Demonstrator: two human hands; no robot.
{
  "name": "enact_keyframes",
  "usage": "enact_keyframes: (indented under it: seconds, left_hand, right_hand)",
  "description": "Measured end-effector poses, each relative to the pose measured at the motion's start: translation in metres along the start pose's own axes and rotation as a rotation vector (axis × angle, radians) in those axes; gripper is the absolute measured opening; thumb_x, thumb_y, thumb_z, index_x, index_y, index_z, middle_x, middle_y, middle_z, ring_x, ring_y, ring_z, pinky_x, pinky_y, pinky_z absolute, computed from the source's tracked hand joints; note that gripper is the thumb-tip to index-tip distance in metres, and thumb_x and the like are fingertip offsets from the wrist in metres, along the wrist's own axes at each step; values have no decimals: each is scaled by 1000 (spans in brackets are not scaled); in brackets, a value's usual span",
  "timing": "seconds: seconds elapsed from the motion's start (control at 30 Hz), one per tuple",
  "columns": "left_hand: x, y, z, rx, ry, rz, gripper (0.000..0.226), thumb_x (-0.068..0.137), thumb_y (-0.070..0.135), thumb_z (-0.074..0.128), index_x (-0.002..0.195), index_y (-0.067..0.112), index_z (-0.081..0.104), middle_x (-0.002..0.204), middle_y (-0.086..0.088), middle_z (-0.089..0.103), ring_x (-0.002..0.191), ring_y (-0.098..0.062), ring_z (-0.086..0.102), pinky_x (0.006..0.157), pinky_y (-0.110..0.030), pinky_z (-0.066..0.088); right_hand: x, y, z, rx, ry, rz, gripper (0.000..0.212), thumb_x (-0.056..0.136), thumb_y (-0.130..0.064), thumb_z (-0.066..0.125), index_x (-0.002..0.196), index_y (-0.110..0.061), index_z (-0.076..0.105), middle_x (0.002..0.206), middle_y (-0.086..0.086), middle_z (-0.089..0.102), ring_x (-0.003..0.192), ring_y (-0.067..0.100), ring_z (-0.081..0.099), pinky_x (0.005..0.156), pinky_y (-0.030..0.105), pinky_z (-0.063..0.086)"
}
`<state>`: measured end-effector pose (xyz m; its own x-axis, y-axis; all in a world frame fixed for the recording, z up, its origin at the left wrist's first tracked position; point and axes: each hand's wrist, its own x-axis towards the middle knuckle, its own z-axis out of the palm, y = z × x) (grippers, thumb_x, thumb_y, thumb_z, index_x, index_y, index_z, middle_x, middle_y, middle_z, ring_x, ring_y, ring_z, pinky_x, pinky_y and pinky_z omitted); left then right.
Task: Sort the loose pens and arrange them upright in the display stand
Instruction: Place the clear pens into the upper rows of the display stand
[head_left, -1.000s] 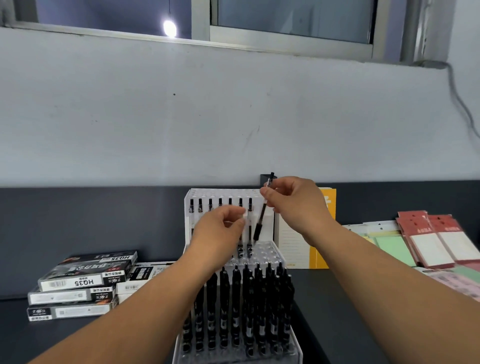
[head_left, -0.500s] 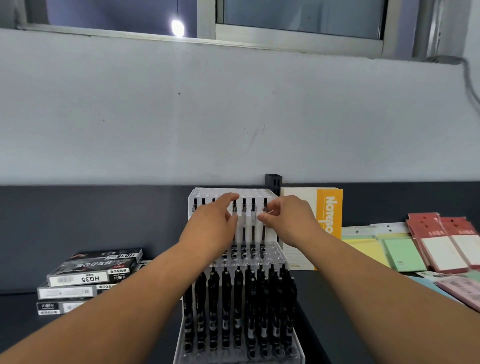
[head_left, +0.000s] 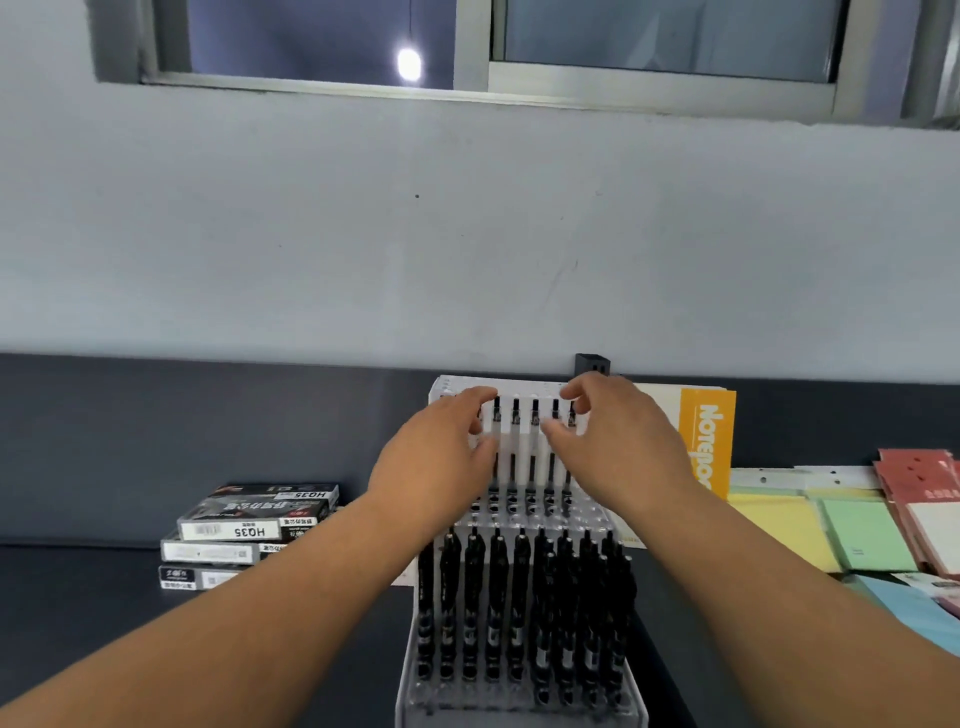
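Both left hand (head_left: 439, 460) and right hand (head_left: 621, 449) curl at back-row pens (head_left: 535, 415) in display stand (head_left: 524, 387), grip unclear

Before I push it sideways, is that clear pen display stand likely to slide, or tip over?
It probably slides rather than tips: the display stand steps down toward you, and its front rows are packed with black pens, adding weight low down. Its smooth plastic may skid on the dark tabletop. Pushing high on its back panel seems riskier.
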<state>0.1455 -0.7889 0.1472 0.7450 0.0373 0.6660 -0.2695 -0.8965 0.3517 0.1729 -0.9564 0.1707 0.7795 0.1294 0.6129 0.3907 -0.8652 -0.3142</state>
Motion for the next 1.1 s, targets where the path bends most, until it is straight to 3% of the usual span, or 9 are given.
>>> enact_keyframes:
  seconds: [0.13, 0.37, 0.6, 0.77, 0.93, 1.1]
  left_hand:
    - [-18, -32, -33, 234, 83, -24, 53, 95, 46, 46, 144, 31, 35, 137, 5, 46, 122, -18, 47, 99, -33, 40]
    - [-81, -134, -123, 502, 85, -207, 59, 93, 57, 40, 143, 26, 38, 150, 3, 33, 140, -17, 27, 117, -37, 18]
    - [-183, -269, -264, 651, 69, -428, 62, 93, 59, 37, 146, 28, 31, 153, 3, 27, 143, -17, 22, 118, -39, 14]
    - [-252, -350, -356, 733, 52, -567, 62, 91, 59, 41, 146, 29, 31, 150, 4, 32, 139, -18, 28, 116, -37, 17]
    - [-304, -420, -422, 770, 57, -703, 57, 91, 58, 42, 142, 33, 36, 146, 7, 37, 136, -18, 33, 114, -36, 18]
    - [-329, -479, -445, 749, 64, -802, 57, 93, 57, 40, 145, 32, 32, 149, 7, 34, 139, -16, 29, 117, -38, 15]
  right_hand:
    - [-18, -55, 5, -15, -72, -148, 50, 89, -56, 51, 133, -33, 47, 136, -10, 48, 124, 13, 47, 95, 34, 43]
    - [-54, -183, 54, 27, -204, -334, 59, 89, -62, 47, 140, -34, 41, 145, -10, 42, 131, 15, 43, 103, 35, 40]
    - [-105, -374, 122, 152, -316, -513, 58, 89, -62, 47, 140, -34, 41, 143, -11, 42, 129, 15, 44, 101, 34, 40]
    - [-146, -499, 166, 244, -405, -607, 57, 91, -61, 46, 141, -34, 40, 144, -11, 40, 129, 15, 44, 101, 34, 38]
    - [-175, -592, 215, 281, -487, -669, 56, 91, -60, 46, 140, -32, 42, 143, -9, 42, 126, 17, 47, 101, 36, 41]
    - [-181, -642, 264, 271, -555, -683, 54, 92, -58, 47, 138, -31, 43, 142, -8, 42, 124, 18, 48, 100, 36, 42]
